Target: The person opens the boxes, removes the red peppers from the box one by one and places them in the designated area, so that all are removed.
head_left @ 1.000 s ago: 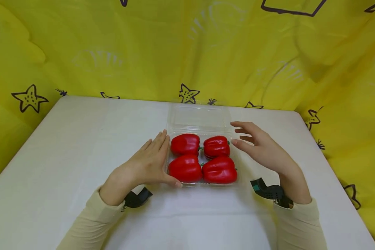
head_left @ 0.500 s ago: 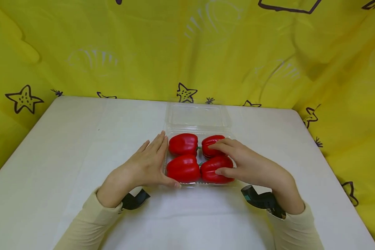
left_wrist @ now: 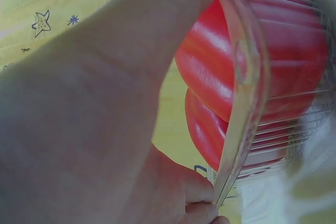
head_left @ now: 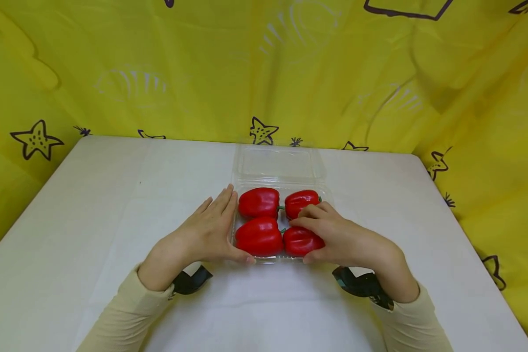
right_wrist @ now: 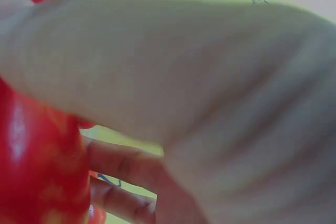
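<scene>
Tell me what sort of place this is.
Probably a staged tabletop booth rather than a working kitchen: yellow starfish-print cloth hangs behind and beside a white table, where red bell peppers sit in an open, clear plastic clamshell container.

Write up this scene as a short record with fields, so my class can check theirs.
Packaging: clear container, lid open on the far side
Contents: four red peppers, two by two
Left grip: fingers straight along the container's left side
Right grip: holds the near-right pepper
Surface: white table
Backdrop: yellow starfish-print cloth
</scene>
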Available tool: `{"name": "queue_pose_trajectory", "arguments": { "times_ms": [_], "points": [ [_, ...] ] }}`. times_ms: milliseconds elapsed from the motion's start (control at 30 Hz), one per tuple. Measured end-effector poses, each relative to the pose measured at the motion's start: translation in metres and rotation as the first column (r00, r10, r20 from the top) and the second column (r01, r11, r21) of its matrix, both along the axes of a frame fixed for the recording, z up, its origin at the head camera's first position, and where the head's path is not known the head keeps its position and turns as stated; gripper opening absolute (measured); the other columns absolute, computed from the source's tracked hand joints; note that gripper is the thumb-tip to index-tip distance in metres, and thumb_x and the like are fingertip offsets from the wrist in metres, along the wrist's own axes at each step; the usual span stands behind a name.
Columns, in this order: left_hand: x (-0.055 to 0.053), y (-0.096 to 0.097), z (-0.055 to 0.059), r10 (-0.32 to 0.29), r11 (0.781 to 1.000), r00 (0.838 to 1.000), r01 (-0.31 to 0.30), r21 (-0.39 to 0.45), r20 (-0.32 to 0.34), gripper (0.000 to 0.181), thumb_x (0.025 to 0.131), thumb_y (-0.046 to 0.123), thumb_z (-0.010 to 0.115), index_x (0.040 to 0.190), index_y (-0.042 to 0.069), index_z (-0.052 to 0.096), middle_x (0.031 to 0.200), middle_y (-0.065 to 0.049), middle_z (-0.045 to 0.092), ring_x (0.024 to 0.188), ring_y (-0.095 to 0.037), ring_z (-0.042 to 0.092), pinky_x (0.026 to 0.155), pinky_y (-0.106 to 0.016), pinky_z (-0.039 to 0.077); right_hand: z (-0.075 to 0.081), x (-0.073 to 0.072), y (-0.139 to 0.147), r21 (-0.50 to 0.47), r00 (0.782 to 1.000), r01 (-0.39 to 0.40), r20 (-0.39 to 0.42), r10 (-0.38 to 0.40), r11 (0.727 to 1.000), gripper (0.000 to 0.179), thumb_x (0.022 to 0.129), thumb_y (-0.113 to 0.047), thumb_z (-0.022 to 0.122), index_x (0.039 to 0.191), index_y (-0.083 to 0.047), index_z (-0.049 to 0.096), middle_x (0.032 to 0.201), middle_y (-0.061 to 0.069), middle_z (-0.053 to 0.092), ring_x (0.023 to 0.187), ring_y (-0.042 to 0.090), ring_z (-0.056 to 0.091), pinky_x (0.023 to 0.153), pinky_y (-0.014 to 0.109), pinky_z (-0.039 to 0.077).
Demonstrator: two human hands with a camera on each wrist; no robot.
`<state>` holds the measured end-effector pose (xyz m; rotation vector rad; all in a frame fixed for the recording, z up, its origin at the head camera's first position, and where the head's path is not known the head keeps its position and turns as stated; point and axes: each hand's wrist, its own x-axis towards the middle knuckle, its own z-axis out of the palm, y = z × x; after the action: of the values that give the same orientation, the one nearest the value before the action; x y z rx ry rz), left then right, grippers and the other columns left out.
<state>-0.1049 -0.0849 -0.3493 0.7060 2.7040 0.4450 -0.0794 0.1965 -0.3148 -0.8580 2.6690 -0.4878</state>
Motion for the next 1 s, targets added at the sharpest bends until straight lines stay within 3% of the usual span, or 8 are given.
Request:
{"name": "queue_pose_trajectory", "arguments": {
  "times_ms": [300, 533, 1000],
  "points": [
    [0.000, 0.001, 0.000, 0.004, 1.000, 1.000, -0.004, -0.002, 0.012, 0.131, 0.067, 0.069, 0.077, 0.157, -0.002, 0.014, 0.167, -0.017, 0.007, 0.155, -0.033, 0.008, 0.125, -0.054, 0.014, -0.002, -0.005, 0.003, -0.025, 1.000, -0.018, 0.024, 0.018, 1.000, 0.057, 0.078, -0.023, 0.085, 0.129, -0.012, 0.064, 0.132, 0.006, 0.053, 0.129, 0.033, 0.037, 0.091, 0.043, 0.056],
    [0.001, 0.000, 0.000, 0.008, 1.000, 1.000, -0.008, -0.004, 0.004, 0.132, 0.067, 0.070, 0.077, 0.157, -0.003, 0.013, 0.167, -0.017, 0.007, 0.155, -0.033, 0.009, 0.125, -0.054, 0.014, -0.006, -0.009, 0.004, -0.038, 0.999, -0.038, 0.012, 0.039, 0.999, 0.056, 0.078, -0.021, 0.084, 0.129, -0.009, 0.065, 0.130, 0.005, 0.055, 0.127, 0.029, 0.039, 0.088, 0.038, 0.057],
    [0.002, 0.002, 0.001, -0.001, 1.000, 1.000, 0.001, -0.016, -0.008, 0.132, 0.067, 0.072, 0.075, 0.156, -0.004, 0.014, 0.167, -0.019, 0.007, 0.155, -0.034, 0.009, 0.125, -0.054, 0.015, -0.009, -0.014, 0.005, -0.084, 0.999, -0.001, 0.040, 0.004, 0.996, 0.058, 0.073, -0.020, 0.086, 0.126, -0.009, 0.067, 0.122, 0.001, 0.055, 0.124, 0.025, 0.039, 0.084, 0.034, 0.057]
  ]
}}
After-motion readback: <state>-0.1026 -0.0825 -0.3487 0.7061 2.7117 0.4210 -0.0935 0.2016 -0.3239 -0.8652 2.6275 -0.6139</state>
